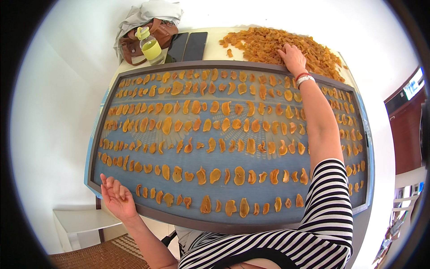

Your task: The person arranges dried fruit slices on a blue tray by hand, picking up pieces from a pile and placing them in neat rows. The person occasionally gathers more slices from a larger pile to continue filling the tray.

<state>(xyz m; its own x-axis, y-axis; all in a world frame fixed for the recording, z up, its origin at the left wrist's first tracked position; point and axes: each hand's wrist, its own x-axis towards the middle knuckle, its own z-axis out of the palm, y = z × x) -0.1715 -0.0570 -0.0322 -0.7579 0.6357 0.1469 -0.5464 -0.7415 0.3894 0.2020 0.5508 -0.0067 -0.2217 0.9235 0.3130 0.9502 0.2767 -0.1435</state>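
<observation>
Rows of dried orange-brown slices, perhaps fruit or root (239, 175), lie spaced out on a framed mesh screen (221, 188) before me. My right hand (293, 58) reaches over the far edge of the screen and touches a heap of the same slices (265, 42), its fingertips among them; whether they pinch a slice cannot be told. A red band and a pale bracelet circle that wrist. My left hand (117, 198) is palm up with curled fingers at the near left corner of the screen, and a small brownish piece seems to rest in it.
Behind the screen stand a glass bottle with a green sleeve (151, 48), a brown leather bag (164, 35) under pale cloth and two dark flat devices (195, 46). A white shelf (87, 220) and a woven seat (100, 254) are at lower left.
</observation>
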